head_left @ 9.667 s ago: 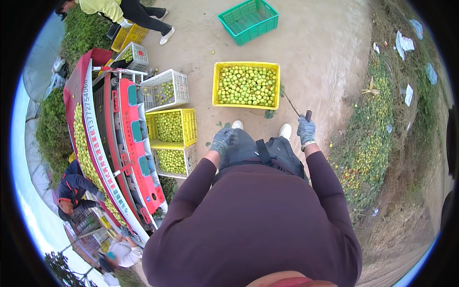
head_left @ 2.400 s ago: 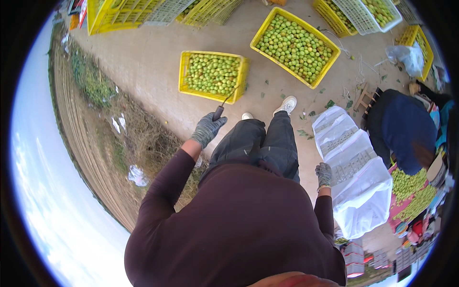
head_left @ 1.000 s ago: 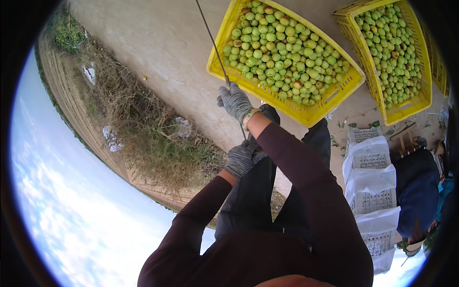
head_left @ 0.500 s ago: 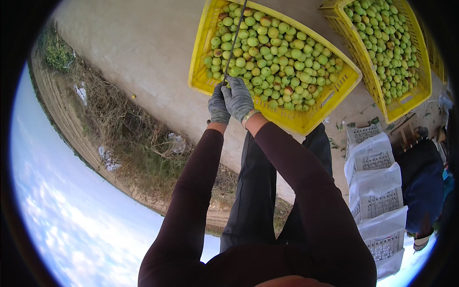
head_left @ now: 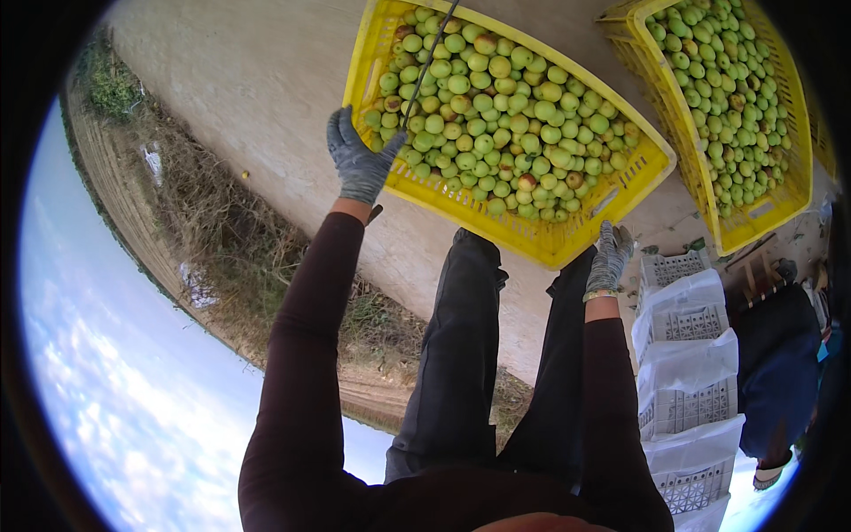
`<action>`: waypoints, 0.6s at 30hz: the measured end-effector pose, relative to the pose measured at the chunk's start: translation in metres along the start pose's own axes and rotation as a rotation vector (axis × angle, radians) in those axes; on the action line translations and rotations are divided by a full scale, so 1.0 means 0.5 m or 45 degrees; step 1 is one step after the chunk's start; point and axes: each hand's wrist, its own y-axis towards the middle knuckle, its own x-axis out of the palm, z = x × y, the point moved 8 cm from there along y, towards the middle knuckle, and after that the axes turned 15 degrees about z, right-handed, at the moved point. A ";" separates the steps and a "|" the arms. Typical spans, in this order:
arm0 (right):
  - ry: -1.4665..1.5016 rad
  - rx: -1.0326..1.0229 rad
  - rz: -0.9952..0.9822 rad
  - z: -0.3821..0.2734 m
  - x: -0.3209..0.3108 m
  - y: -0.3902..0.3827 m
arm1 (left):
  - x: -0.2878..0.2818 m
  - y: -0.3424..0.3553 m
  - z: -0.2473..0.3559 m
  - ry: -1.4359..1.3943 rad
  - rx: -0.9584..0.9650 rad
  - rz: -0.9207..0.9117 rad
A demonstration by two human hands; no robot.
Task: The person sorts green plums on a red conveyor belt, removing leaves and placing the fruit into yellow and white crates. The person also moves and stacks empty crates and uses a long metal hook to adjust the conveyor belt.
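A yellow plastic crate [head_left: 538, 246] in front of me holds many small round green fruits [head_left: 496, 124], some with brown patches; they look like jujubes. Across its left part runs a thin dark rod [head_left: 427, 66], its near end by my left thumb. My left hand [head_left: 362, 164], in a grey knit glove, is at the crate's left corner with thumb and fingers spread. At the near right corner is my right hand [head_left: 610, 257], gloved too, its fingers apart against the outside of the rim. Whether either hand bears on the crate I cannot tell.
A second yellow crate [head_left: 705, 177] of the same fruits stands to the right. Nearer on that side are grey plastic crates [head_left: 687, 328] with white liners and a person in dark clothing [head_left: 780, 372]. Dry brush [head_left: 239, 222] borders the concrete floor [head_left: 257, 80] on the left.
My hands were together at the rod's near end and have parted. The left went to the crate's left corner, the right down to its near right corner; the rod stays across the fruits.
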 end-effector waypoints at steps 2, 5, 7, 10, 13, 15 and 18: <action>0.142 0.068 -0.086 0.002 0.033 -0.005 | 0.035 0.074 -0.050 -0.052 -0.089 0.010; 0.249 0.158 -0.140 0.005 0.070 0.003 | 0.179 0.085 -0.165 -0.618 -1.068 -0.584; 0.243 0.186 -0.201 0.008 0.092 0.017 | 0.208 0.099 -0.195 -0.618 -1.132 -0.650; 0.178 0.299 -0.252 0.024 0.124 0.032 | 0.245 0.090 -0.211 -0.703 -1.301 -0.749; 0.155 0.433 -0.113 0.036 0.127 0.029 | 0.257 0.085 -0.217 -0.604 -1.318 -0.734; 0.190 0.354 -0.091 0.014 0.121 0.011 | 0.259 0.087 -0.220 -0.599 -1.353 -0.705; 0.188 0.335 -0.063 -0.023 0.093 -0.019 | 0.250 0.100 -0.216 -0.624 -1.321 -0.716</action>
